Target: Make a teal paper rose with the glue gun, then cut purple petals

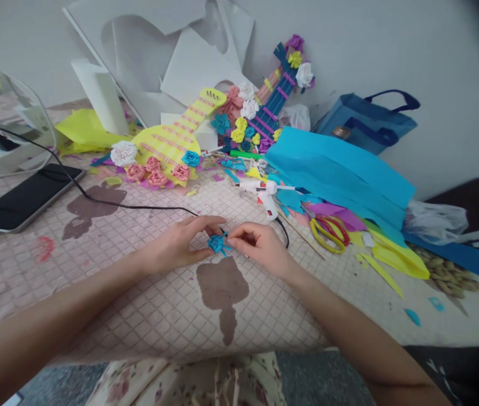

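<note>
A small blue paper flower point(218, 243) is held above the table, low over its patterned cloth. My left hand point(182, 243) has it between thumb and fingers from the left. From the right, my right hand point(262, 246) pinches at the flower's edge with thumb and forefinger. Just behind the hands lies a white glue gun point(266, 194), its cord running down beside my right hand. Further back stands a yellow paper guitar point(171, 141) trimmed with pink, white and blue paper flowers. Next to it leans a dark blue guitar point(271, 110) with more flowers.
Yellow-handled scissors point(327, 235) and a wooden stick point(302, 237) lie to the right, near blue paper point(336, 175) and yellow strips point(383, 275). A tablet point(25, 197) and power strip point(2, 158) are at left. A black cord point(146, 207) crosses the cloth. A blue bag point(361, 124) stands behind.
</note>
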`<action>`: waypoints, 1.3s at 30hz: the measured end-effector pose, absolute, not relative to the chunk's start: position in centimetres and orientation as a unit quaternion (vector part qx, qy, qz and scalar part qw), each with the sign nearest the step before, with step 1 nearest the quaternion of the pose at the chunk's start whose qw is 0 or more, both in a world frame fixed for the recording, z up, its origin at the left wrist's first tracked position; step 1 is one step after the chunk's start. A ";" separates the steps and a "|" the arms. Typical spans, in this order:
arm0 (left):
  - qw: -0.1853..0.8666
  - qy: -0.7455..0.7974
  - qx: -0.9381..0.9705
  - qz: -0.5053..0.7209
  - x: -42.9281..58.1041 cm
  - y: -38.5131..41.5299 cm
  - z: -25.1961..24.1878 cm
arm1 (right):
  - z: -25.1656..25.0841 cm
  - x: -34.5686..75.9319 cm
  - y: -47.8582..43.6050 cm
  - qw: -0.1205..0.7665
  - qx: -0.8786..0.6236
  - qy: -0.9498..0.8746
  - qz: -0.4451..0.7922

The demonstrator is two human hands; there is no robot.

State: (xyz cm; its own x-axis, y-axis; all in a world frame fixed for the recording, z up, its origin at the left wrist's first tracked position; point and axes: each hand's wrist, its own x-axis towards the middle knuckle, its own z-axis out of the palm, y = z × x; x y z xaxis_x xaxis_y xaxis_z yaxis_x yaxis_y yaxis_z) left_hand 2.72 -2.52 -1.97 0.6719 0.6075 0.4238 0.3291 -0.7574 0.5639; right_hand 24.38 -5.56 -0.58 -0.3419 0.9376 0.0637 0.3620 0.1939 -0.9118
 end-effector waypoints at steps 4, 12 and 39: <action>0.232 0.261 0.885 0.309 2.8 -2.7 -1.6 | -0.8 23.9 -5.7 0.316 -0.470 -0.730 0.383; 0.243 0.258 0.888 0.294 2.5 -2.5 -1.4 | 1.5 26.2 -5.2 0.402 -0.515 -0.705 0.277; 0.232 0.312 0.863 0.322 2.4 -0.9 -1.3 | 3.5 32.9 -3.6 0.403 -0.500 -0.699 0.315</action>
